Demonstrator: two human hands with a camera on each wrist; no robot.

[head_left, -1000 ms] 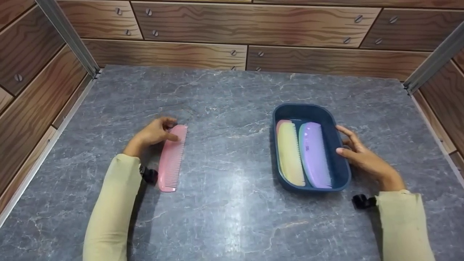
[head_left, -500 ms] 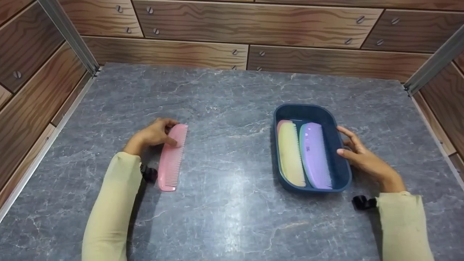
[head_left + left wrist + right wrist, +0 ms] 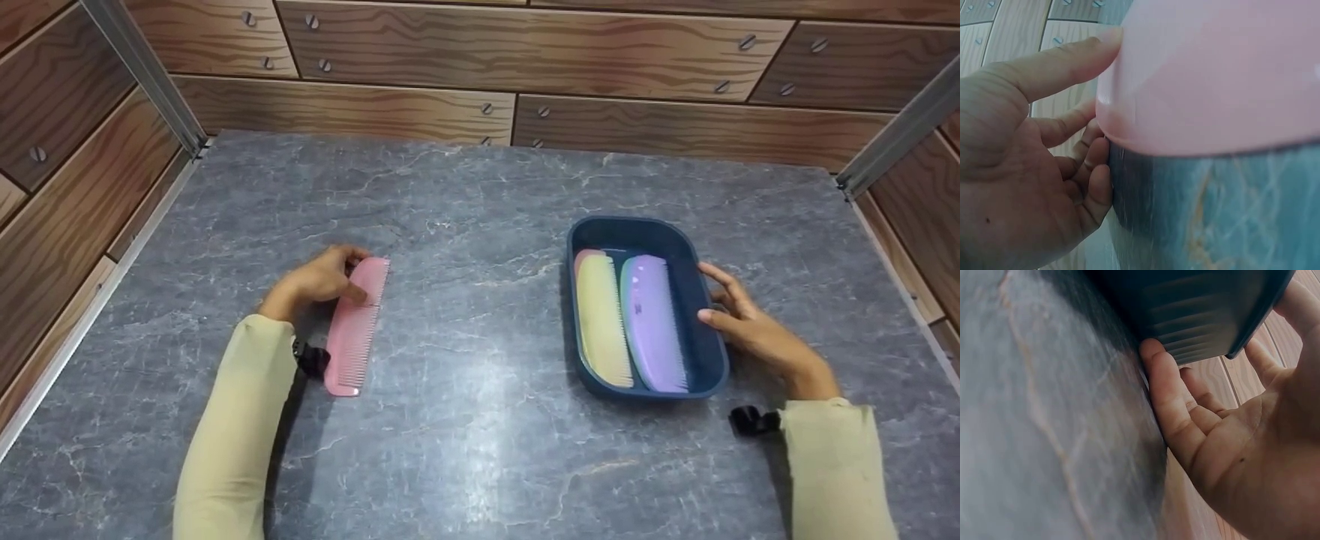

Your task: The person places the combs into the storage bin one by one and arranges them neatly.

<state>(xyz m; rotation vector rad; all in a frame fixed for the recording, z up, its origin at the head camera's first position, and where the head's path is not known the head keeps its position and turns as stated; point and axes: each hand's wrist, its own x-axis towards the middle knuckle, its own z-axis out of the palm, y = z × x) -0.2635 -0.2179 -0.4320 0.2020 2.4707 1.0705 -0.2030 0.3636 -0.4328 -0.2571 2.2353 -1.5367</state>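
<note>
On the left side of the table, my left hand [image 3: 322, 276] pinches the upper end of a pink comb [image 3: 352, 337]. The left wrist view shows the thumb over the face of the pink comb [image 3: 1213, 84] and fingers at its rounded end. To the right, my right hand [image 3: 750, 330] holds the side of a dark blue plastic tray [image 3: 574, 322], thumb over the rim. Fingers bend against the outer wall of the tray [image 3: 1190, 309] in the right wrist view. A yellow comb [image 3: 604, 322] and a purple comb [image 3: 656, 322] lie inside, with pink and green edges showing beneath.
The grey marbled table [image 3: 465, 435] spreads between the comb and the tray. Wood-patterned panels [image 3: 525, 52] stand behind and at both sides, with metal posts [image 3: 146, 67] at the corners. A black wrist camera [image 3: 752, 421] sits near each sleeve.
The left thumb has slid slightly down the pink comb, whose lower end has shifted a little left. The right hand and tray stay nearly still.
</note>
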